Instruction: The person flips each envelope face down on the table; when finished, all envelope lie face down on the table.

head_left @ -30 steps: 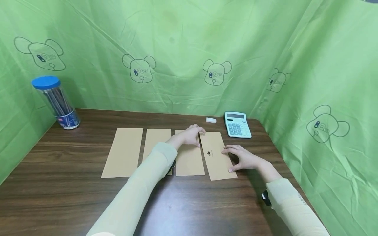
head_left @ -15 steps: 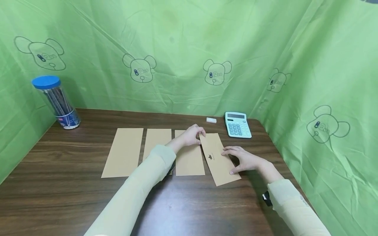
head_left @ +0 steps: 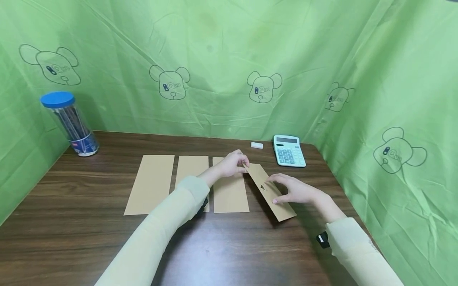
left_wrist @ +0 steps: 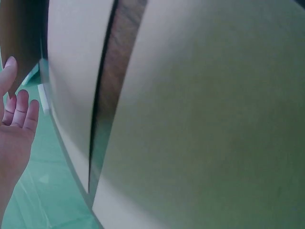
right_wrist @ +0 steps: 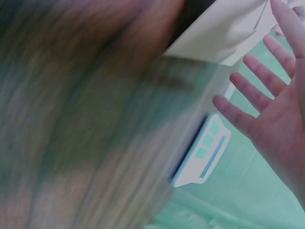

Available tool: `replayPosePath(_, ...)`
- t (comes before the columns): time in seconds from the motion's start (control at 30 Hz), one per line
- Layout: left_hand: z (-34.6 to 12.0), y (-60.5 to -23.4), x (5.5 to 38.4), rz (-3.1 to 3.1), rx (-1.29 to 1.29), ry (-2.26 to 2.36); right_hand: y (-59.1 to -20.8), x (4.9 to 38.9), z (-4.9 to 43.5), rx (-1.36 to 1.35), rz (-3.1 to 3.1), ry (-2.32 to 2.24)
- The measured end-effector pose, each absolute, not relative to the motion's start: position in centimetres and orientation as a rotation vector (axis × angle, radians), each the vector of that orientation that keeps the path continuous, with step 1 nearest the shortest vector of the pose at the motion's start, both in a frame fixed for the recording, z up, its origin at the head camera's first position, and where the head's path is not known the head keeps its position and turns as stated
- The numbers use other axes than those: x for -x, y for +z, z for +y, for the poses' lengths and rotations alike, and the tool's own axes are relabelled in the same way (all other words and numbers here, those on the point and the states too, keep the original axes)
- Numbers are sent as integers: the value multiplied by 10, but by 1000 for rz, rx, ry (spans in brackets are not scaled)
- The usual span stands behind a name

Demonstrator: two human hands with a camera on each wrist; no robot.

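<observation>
Several flat tan kraft-paper rectangles lie side by side, among them the far left one [head_left: 150,184], the second one [head_left: 191,167] and the third one [head_left: 230,194]. The rightmost kraft-paper piece [head_left: 259,174], with a small dark crown print, is tilted up along its left side. My left hand [head_left: 230,163] pinches its far left corner; in the left wrist view, thumb and fingers meet at the raised sheet. My right hand [head_left: 295,189] lies along its right side, overlapping it. The right wrist view shows those fingers straight and spread.
A pale blue calculator [head_left: 289,151] stands at the back right, with a small white eraser-like block [head_left: 257,145] beside it. A blue-lidded clear jar of sticks [head_left: 73,123] is at the back left. Green curtains [head_left: 214,79] border the wooden table [head_left: 89,238].
The rightmost kraft-paper piece has swung its near end to the right and its left side has risen off the table. My left hand keeps its corner; the right hand has shifted slightly.
</observation>
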State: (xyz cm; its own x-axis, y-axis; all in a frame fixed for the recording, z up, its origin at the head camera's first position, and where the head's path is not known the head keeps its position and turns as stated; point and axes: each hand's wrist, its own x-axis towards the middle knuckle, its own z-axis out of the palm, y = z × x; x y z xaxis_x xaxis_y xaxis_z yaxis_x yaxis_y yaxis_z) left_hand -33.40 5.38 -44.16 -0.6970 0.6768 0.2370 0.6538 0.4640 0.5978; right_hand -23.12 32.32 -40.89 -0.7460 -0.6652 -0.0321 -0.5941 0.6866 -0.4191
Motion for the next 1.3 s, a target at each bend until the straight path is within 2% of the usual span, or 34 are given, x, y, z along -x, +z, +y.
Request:
replayPosePath(0.6, 53, -400, 337, 2600, -1184, 1213, -358, 221, 295, 1040, 2528, -890)
replayPosePath(0.87, 57, -379, 340, 2577, -1240, 1308, -343, 223, 302, 1004, 2656, -797)
replayPosePath(1.13, 58, -365, 338, 2457, -1258, 1373, -337, 226, 312, 1136, 2801, -712)
replayPosePath(1.3, 58, -363, 335, 2436, -1297, 1339, -338, 229, 318, 1074, 2887, -686)
